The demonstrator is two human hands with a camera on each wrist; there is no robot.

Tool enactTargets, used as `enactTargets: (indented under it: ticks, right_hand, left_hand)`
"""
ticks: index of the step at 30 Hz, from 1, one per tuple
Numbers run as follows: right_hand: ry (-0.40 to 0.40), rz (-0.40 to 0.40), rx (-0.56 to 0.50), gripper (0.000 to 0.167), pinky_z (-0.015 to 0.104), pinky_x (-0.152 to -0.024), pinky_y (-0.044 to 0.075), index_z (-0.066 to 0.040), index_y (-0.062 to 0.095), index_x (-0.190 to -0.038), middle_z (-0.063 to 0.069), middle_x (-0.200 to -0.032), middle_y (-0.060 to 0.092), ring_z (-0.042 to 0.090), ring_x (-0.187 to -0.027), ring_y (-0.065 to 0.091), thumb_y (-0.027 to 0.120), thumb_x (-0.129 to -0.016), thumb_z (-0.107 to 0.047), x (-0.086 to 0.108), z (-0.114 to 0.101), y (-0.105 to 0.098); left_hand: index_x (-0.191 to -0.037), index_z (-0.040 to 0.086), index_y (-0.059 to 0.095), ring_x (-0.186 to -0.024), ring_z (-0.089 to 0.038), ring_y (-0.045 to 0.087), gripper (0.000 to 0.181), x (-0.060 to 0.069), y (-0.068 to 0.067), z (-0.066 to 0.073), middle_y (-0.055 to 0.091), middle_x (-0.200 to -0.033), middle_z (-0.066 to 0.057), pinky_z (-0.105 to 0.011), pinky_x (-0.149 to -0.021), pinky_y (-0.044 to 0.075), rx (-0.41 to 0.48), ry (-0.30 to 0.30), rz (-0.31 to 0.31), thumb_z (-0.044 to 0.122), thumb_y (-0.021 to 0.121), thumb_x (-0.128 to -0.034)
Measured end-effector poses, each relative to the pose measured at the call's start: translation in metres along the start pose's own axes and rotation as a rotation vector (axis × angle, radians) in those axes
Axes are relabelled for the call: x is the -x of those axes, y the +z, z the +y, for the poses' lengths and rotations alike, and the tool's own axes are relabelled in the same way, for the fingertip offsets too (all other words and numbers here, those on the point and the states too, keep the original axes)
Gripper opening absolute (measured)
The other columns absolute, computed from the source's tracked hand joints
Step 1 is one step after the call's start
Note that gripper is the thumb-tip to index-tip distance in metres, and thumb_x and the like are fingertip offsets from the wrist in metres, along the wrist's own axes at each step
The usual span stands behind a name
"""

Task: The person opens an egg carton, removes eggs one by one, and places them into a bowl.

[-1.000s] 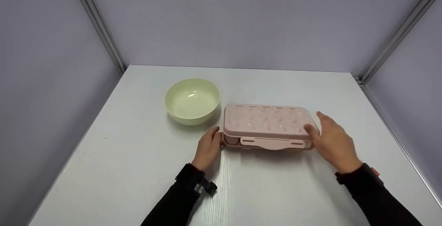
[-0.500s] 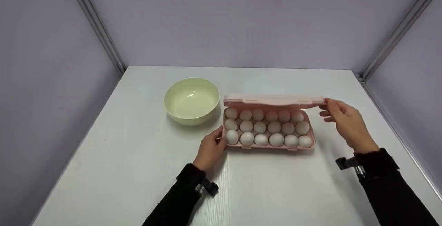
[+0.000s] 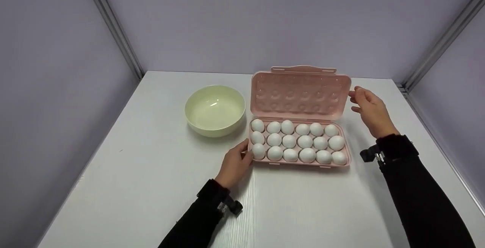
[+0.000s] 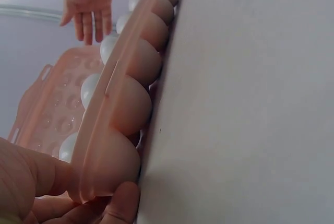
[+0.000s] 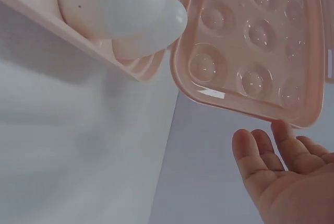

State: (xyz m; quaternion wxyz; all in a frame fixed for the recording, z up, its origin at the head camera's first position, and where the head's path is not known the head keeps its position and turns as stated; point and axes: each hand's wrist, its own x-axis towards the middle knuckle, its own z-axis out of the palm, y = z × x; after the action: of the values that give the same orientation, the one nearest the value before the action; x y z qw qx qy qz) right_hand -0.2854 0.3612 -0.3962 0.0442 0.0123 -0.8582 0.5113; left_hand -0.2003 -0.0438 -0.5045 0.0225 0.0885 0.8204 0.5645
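A pink plastic egg box (image 3: pixel 303 163) stands with its lid (image 3: pixel 301 92) raised behind it. Rows of white eggs (image 3: pixel 305 142) fill the tray part. At the near left corner my left hand (image 3: pixel 233 164) grips the tray. The left wrist view shows its thumb (image 4: pixel 47 174) over the rim and fingertips (image 4: pixel 122 200) curled underneath. My right hand (image 3: pixel 373 111) is by the lid's right edge, fingers loose. In the right wrist view that hand (image 5: pixel 292 177) has one fingertip at the lid's edge, apparently just touching it; nothing is pinched.
A pale green bowl (image 3: pixel 215 109) sits left of the egg box, close to the lid's left side. Both stand on a white table (image 3: pixel 151 157). Grey panels (image 3: pixel 242 24) rise behind and at the sides.
The lid has swung up and back from covering the box, uncovering the eggs. My right hand moved up and away with it, then loosened. My left hand stays at the box's left corner.
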Motion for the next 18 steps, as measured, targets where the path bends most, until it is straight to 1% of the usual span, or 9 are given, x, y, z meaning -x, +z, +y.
enactTargets:
  ticks: [4, 6, 8, 10, 12, 13, 15, 17, 18]
  right_hand:
    - [0.001, 0.008, -0.012, 0.076, 0.015, -0.105, 0.052, -0.001, 0.029, -0.167, 0.026, -0.167, 0.041, 0.031, -0.149, 0.044, 0.028, -0.113, -0.054, 0.002, 0.002, 0.001]
    - [0.000, -0.014, -0.011, 0.075, 0.018, -0.108, 0.051, -0.001, 0.027, -0.168, 0.025, -0.169, 0.039, 0.032, -0.152, 0.042, 0.028, -0.114, -0.054, 0.001, 0.003, 0.001]
    - [0.007, -0.048, -0.009, 0.076, 0.023, -0.114, 0.049, -0.003, 0.023, -0.169, 0.022, -0.173, 0.033, 0.037, -0.157, 0.035, 0.027, -0.114, -0.054, -0.002, 0.002, 0.002]
    - [0.022, -0.083, -0.004, 0.077, 0.031, -0.121, 0.045, -0.004, 0.019, -0.171, 0.019, -0.176, 0.026, 0.041, -0.161, 0.030, 0.027, -0.113, -0.055, -0.006, 0.001, 0.005]
    - [0.042, -0.102, 0.006, 0.078, 0.041, -0.126, 0.041, -0.006, 0.016, -0.171, 0.016, -0.179, 0.019, 0.042, -0.162, 0.026, 0.027, -0.113, -0.056, -0.009, 0.001, 0.008]
    - [0.054, -0.100, 0.004, 0.078, 0.045, -0.127, 0.039, -0.007, 0.016, -0.171, 0.015, -0.180, 0.017, 0.042, -0.163, 0.026, 0.027, -0.113, -0.056, -0.011, 0.001, 0.009]
    - [0.068, -0.081, -0.002, 0.077, 0.050, -0.128, 0.037, -0.007, 0.015, -0.172, 0.015, -0.180, 0.017, 0.042, -0.162, 0.027, 0.026, -0.113, -0.056, -0.011, 0.002, 0.010]
    - [0.067, -0.043, -0.011, 0.077, 0.050, -0.128, 0.037, -0.007, 0.017, -0.171, 0.016, -0.178, 0.022, 0.040, -0.161, 0.031, 0.025, -0.113, -0.056, -0.008, 0.005, 0.010]
    - [0.061, -0.021, -0.023, 0.076, 0.047, -0.127, 0.039, -0.006, 0.018, -0.171, 0.018, -0.177, 0.026, 0.039, -0.160, 0.034, 0.025, -0.113, -0.055, -0.005, 0.006, 0.009]
  left_hand:
    - [-0.157, -0.007, 0.045, -0.116, -0.031, 0.074, 0.054, 0.001, 0.000, 0.001, 0.068, -0.142, -0.025, -0.036, -0.093, 0.062, -0.004, 0.001, -0.003, 0.010, 0.056, -0.1064]
    - [-0.157, -0.007, 0.046, -0.116, -0.031, 0.075, 0.054, 0.001, -0.002, 0.001, 0.068, -0.141, -0.025, -0.037, -0.093, 0.062, -0.005, 0.006, 0.001, 0.010, 0.056, -0.1062]
    - [-0.156, -0.007, 0.046, -0.114, -0.031, 0.075, 0.054, 0.001, -0.003, 0.001, 0.069, -0.139, -0.024, -0.036, -0.092, 0.062, -0.007, 0.016, 0.003, 0.010, 0.055, -0.1058]
    - [-0.156, -0.008, 0.046, -0.113, -0.030, 0.076, 0.054, -0.001, -0.004, 0.001, 0.070, -0.138, -0.024, -0.035, -0.092, 0.062, -0.007, 0.029, 0.004, 0.009, 0.055, -0.1055]
    - [-0.156, -0.008, 0.046, -0.112, -0.030, 0.076, 0.054, -0.001, -0.003, 0.000, 0.070, -0.137, -0.023, -0.034, -0.091, 0.062, -0.008, 0.039, 0.000, 0.009, 0.054, -0.1053]
    - [-0.156, -0.008, 0.046, -0.111, -0.030, 0.076, 0.054, -0.002, -0.003, 0.000, 0.071, -0.136, -0.023, -0.034, -0.091, 0.062, -0.008, 0.042, -0.004, 0.009, 0.054, -0.1052]
    - [-0.156, -0.009, 0.045, -0.110, -0.030, 0.076, 0.055, -0.002, -0.001, 0.000, 0.071, -0.136, -0.023, -0.032, -0.089, 0.061, -0.008, 0.046, -0.008, 0.008, 0.054, -0.1051]
    - [-0.156, -0.009, 0.045, -0.110, -0.029, 0.076, 0.055, -0.001, 0.001, -0.001, 0.071, -0.136, -0.023, -0.032, -0.089, 0.062, -0.013, 0.043, -0.010, 0.009, 0.055, -0.1051]
    - [-0.156, -0.009, 0.046, -0.110, -0.029, 0.076, 0.055, -0.001, 0.002, -0.001, 0.071, -0.136, -0.023, -0.031, -0.089, 0.061, -0.016, 0.040, -0.008, 0.009, 0.055, -0.1051]
